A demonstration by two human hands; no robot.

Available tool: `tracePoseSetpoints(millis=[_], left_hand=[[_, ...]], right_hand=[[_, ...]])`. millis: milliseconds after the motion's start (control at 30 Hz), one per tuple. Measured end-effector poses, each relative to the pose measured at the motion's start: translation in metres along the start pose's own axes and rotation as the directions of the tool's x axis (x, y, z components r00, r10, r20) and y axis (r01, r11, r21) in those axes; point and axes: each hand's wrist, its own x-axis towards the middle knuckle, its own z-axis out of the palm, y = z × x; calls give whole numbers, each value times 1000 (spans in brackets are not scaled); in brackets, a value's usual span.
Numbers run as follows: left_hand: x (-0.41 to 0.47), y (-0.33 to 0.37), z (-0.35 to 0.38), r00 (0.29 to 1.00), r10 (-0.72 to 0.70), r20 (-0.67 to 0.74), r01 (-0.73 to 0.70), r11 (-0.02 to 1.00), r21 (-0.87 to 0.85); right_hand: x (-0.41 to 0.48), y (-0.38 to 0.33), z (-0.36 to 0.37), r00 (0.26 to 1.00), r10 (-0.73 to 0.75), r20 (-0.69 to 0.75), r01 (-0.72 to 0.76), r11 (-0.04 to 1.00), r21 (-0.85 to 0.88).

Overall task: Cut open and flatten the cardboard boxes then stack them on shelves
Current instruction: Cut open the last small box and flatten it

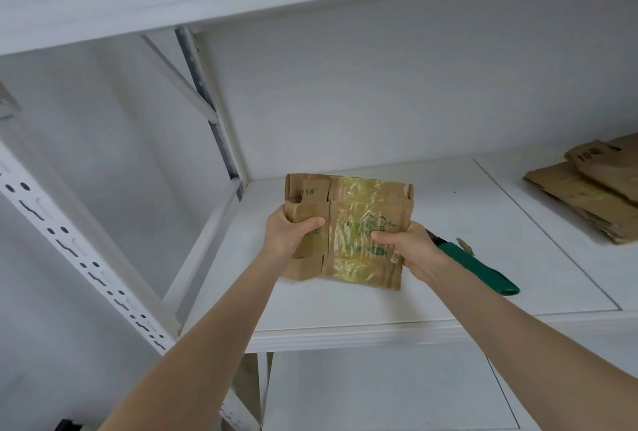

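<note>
Box between both hands

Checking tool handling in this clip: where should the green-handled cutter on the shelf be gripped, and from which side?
Take the green-handled cutter by its handle, probably reaching from the front right of the shelf. It lies flat, handle end toward the front, while its dark blade end points away, tucked behind the right hand.

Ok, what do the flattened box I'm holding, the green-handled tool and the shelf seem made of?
The flattened box looks like brown cardboard, matte, with creases and frayed edges; the shiny, wrinkled yellowish strips over it look like plastic packing tape. The green-handled tool has a smooth handle, likely plastic, though painted metal is possible. The shelf is a white matte board, probably painted or laminated wood.
</note>
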Motion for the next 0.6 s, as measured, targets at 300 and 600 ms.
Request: tracePoseSetpoints(millis=[300,600], left_hand=[[4,8,-37,908,-72,413,126,986,-106],[-4,7,-19,999,-2,39,5,997,-78]], right_hand=[[-5,-7,-11,992,40,121,-43,999,24],[-7,-8,6,999,-22,-46,27,993,119]])
